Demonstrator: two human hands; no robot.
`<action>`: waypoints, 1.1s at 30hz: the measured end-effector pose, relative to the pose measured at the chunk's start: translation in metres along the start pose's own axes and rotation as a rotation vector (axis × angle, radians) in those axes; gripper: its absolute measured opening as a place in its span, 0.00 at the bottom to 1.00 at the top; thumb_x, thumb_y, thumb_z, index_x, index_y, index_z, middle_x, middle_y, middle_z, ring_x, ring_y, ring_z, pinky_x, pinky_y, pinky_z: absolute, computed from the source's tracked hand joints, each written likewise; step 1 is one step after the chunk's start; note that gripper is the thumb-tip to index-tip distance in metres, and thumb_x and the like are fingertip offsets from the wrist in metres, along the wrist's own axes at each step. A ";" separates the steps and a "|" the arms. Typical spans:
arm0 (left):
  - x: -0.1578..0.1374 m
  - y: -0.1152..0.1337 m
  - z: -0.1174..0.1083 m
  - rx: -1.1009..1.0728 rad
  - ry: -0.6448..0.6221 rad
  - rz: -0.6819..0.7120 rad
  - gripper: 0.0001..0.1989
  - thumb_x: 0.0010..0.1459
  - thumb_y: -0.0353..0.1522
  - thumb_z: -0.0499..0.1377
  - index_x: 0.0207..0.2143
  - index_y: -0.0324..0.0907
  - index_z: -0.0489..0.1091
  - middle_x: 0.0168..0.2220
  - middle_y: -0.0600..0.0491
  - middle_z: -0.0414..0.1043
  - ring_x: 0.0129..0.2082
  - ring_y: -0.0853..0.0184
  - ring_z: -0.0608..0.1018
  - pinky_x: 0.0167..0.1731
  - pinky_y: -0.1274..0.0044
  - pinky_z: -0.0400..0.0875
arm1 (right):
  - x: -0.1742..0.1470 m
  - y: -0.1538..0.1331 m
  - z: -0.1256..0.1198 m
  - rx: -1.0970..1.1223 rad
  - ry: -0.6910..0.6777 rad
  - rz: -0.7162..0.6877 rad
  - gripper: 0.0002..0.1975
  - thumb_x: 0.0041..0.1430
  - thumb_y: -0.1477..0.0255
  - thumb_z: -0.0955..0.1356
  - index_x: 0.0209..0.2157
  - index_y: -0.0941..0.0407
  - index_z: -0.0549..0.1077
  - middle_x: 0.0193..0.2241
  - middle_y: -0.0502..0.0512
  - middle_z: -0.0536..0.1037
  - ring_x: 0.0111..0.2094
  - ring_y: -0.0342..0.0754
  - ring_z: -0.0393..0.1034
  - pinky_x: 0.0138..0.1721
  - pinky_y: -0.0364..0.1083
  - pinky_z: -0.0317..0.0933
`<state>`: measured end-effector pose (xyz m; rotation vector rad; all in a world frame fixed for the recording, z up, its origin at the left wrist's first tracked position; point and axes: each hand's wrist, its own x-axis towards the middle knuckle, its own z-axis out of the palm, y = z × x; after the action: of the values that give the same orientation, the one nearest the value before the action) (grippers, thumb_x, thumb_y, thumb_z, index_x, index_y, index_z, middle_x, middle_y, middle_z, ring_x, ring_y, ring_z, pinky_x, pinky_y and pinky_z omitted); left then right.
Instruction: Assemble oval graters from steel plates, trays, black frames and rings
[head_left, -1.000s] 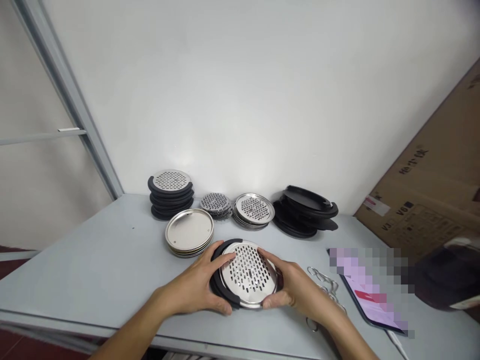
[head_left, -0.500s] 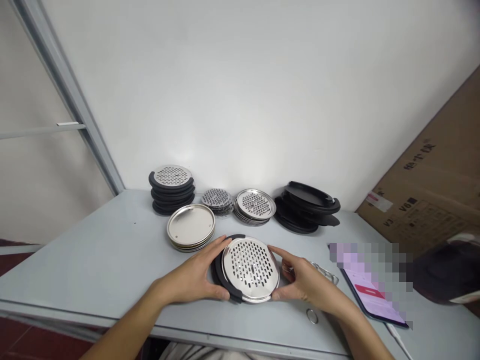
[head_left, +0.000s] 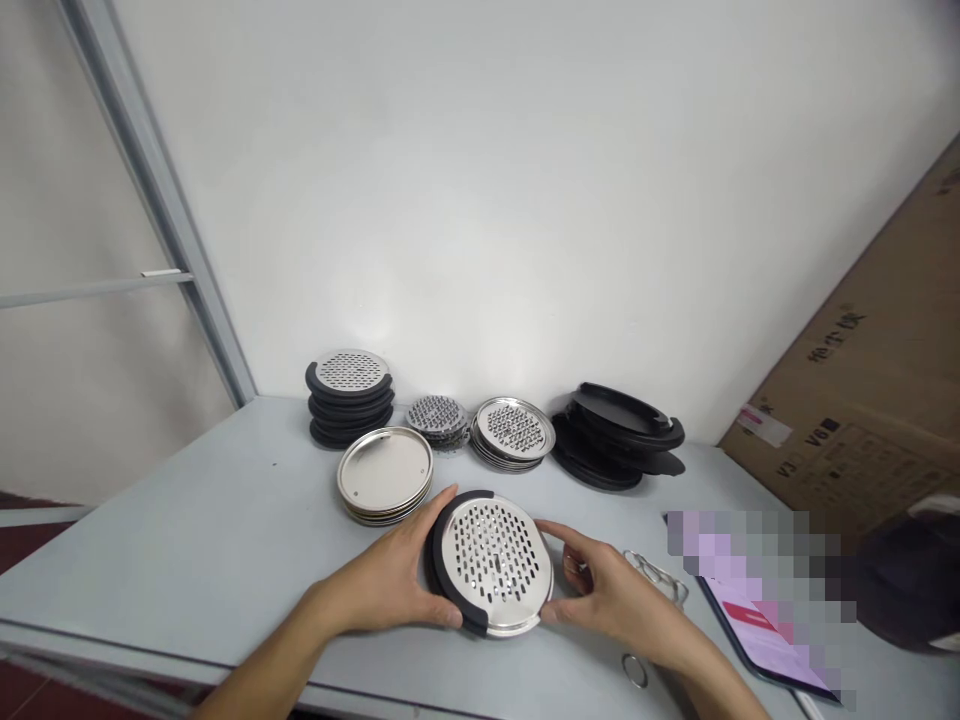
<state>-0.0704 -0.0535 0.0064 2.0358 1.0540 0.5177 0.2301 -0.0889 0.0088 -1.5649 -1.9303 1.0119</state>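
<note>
Left hand [head_left: 401,575] and right hand [head_left: 604,590] face each other, fingers [head_left: 556,530] curved.

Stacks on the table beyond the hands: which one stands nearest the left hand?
The stack of shiny silver plates, just beyond the left hand. It sits forward of the other stacks, which stand closer to the wall.

A slotted metal disc [head_left: 496,562] hides some fingers of the left hand [head_left: 409,580], pixelation obscures part of a phone [head_left: 765,628], and the right edge crops a cardboard box [head_left: 847,400] and indistinct dark object [head_left: 900,580].
</note>
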 end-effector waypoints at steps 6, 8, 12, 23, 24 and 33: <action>0.001 0.004 0.000 0.006 -0.002 0.013 0.60 0.38 0.44 0.72 0.68 0.53 0.39 0.69 0.51 0.43 0.66 0.49 0.51 0.65 0.58 0.47 | 0.000 -0.001 0.002 -0.027 0.013 -0.025 0.42 0.43 0.58 0.76 0.60 0.49 0.64 0.26 0.46 0.63 0.29 0.45 0.58 0.30 0.42 0.54; 0.000 0.005 -0.001 0.004 0.002 0.031 0.60 0.38 0.43 0.72 0.67 0.53 0.40 0.69 0.50 0.43 0.66 0.49 0.52 0.64 0.59 0.47 | 0.000 -0.001 0.001 -0.034 0.017 -0.025 0.42 0.42 0.56 0.76 0.60 0.49 0.64 0.25 0.46 0.62 0.29 0.45 0.58 0.30 0.42 0.54; 0.001 0.005 -0.001 -0.006 0.007 0.020 0.60 0.38 0.43 0.72 0.67 0.52 0.41 0.68 0.49 0.45 0.66 0.49 0.53 0.64 0.58 0.49 | 0.000 -0.004 0.000 -0.029 0.014 -0.026 0.43 0.41 0.55 0.76 0.60 0.50 0.65 0.25 0.46 0.63 0.28 0.45 0.56 0.29 0.42 0.53; 0.005 0.009 0.000 -0.041 0.042 0.059 0.59 0.34 0.38 0.74 0.66 0.52 0.47 0.66 0.50 0.52 0.64 0.49 0.58 0.63 0.59 0.52 | 0.006 -0.007 0.004 0.086 0.001 -0.033 0.43 0.41 0.59 0.77 0.60 0.53 0.66 0.29 0.47 0.73 0.32 0.48 0.63 0.35 0.43 0.58; 0.005 0.008 0.001 -0.042 0.044 0.064 0.58 0.34 0.38 0.74 0.66 0.52 0.47 0.66 0.50 0.52 0.64 0.49 0.58 0.63 0.59 0.52 | 0.007 -0.007 0.004 0.113 -0.012 -0.046 0.43 0.41 0.60 0.77 0.60 0.53 0.66 0.33 0.49 0.76 0.35 0.50 0.65 0.38 0.44 0.60; 0.006 0.006 0.001 -0.044 0.053 0.096 0.57 0.33 0.38 0.74 0.65 0.53 0.50 0.65 0.50 0.54 0.63 0.48 0.60 0.63 0.58 0.52 | 0.008 -0.006 0.004 0.143 -0.039 -0.050 0.44 0.41 0.61 0.77 0.60 0.51 0.65 0.37 0.48 0.77 0.38 0.51 0.67 0.40 0.45 0.60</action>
<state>-0.0632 -0.0509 0.0106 2.0509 0.9710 0.6414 0.2216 -0.0827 0.0100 -1.4206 -1.8688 1.1407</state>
